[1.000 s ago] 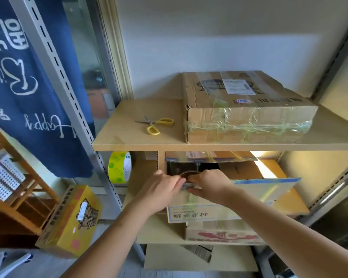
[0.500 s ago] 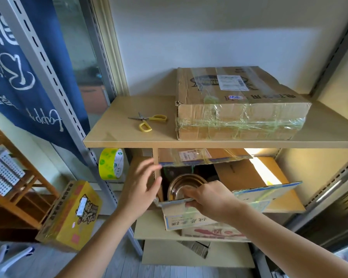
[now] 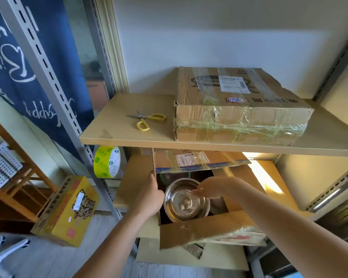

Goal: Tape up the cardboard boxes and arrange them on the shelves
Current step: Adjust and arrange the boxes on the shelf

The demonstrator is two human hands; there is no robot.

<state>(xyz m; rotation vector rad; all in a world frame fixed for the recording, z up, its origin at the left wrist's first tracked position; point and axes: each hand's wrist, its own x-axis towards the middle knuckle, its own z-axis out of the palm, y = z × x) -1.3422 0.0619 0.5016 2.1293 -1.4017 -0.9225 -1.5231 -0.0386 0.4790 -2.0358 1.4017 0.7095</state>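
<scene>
While I count three boxes, the open box (image 3: 199,231) holds one steel bowl (image 3: 186,199); left hand (image 3: 151,197) grips its wall, right hand (image 3: 213,189) fingers (image 3: 197,191) spread.

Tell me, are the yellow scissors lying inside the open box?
No, the scissors lie on the upper shelf beside the taped box, while the open box below holds a metal bowl.

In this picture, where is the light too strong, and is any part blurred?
Head view: sunlight burns out a patch on the open box flap; the right hand over the steel bowl is motion-blurred; the tape on the sealed box shows glare; the edges bend from the wide lens.
</scene>
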